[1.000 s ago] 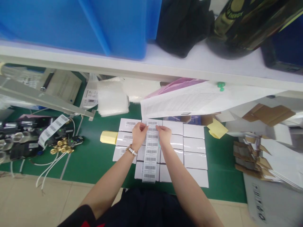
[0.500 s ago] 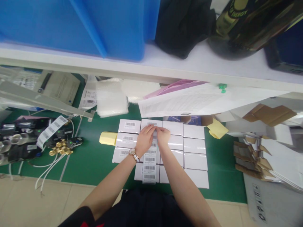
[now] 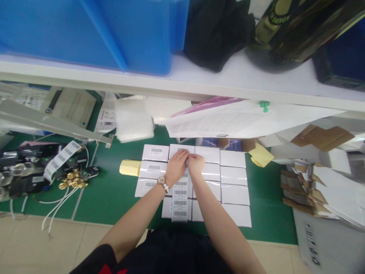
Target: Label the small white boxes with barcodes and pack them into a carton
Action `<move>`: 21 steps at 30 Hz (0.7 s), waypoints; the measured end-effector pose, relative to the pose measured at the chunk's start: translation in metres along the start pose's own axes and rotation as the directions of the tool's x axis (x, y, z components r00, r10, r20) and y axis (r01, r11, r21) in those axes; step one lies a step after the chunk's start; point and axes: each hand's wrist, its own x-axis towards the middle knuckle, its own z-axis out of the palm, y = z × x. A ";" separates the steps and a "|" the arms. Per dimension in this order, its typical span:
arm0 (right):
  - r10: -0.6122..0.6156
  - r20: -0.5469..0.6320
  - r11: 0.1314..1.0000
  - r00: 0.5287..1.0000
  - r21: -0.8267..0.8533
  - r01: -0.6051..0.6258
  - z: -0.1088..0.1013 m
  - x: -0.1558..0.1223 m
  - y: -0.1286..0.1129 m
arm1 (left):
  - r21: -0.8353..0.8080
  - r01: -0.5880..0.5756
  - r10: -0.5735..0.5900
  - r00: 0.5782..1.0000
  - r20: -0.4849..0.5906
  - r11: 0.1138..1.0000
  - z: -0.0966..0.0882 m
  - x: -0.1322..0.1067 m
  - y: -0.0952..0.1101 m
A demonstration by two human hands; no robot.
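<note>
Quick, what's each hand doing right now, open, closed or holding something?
Left hand: open, fingers laid over a white box.
Right hand: fingers curled in beside the label strip; can't tell whether it grips it.

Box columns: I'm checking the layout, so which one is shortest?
The leftmost column: only three boxes, while the other columns reach a fourth row.

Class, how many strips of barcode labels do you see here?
2: one strip lies on the white boxes, partly covered by the left hand; another strip lies over black parts further left. More may be hidden.
</note>
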 end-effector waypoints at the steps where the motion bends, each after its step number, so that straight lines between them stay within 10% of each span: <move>1: -0.002 0.004 1.000 1.000 -0.005 0.002 0.000 0.000 0.000 | 0.002 -0.007 0.007 1.000 0.010 1.000 0.000 0.002 0.000; 14: 0.051 0.305 0.990 0.951 0.107 -0.087 -0.008 -0.003 0.022 | 0.234 0.089 -0.101 0.994 0.041 0.968 -0.029 -0.012 -0.027; 21: 0.018 0.576 0.961 0.817 0.215 -0.173 -0.055 -0.037 0.047 | -0.093 0.262 -0.273 0.952 -0.138 0.961 -0.023 -0.009 -0.008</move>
